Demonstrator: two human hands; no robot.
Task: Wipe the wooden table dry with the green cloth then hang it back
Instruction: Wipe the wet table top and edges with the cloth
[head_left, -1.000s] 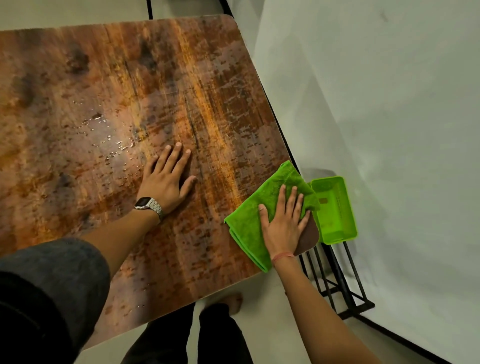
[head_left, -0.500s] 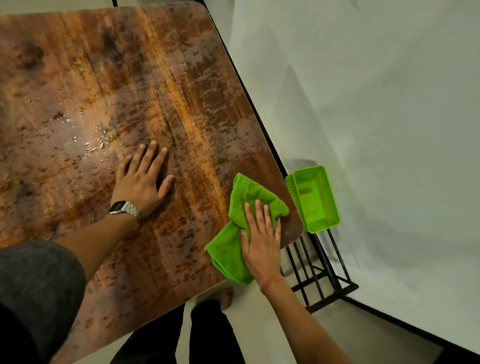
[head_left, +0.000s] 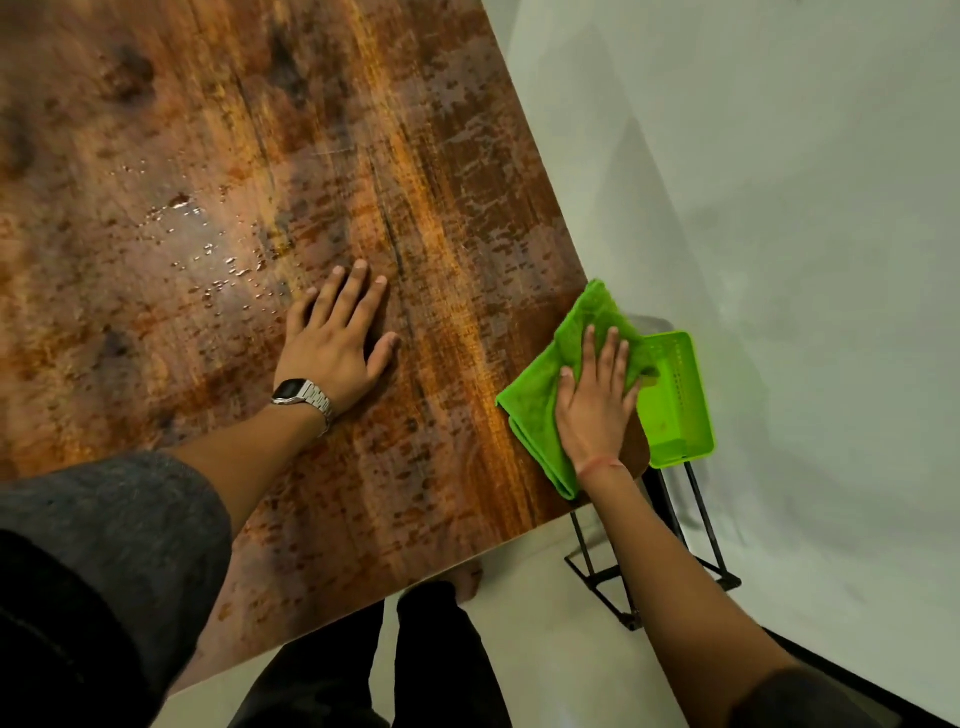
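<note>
The table holds water drops just beyond the left hand, which lies flat and empty. The cloth sits at the right corner under the right hand, fingers straight, pressing; the drops lie well to its left.

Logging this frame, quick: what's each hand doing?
Left hand: open, flat on the table, holding nothing.
Right hand: open, pressing the cloth.

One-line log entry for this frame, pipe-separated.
phase: wiping | right hand: flat on folded green cloth, table corner | left hand: flat on brown wooden table | water droplets: remain
</note>
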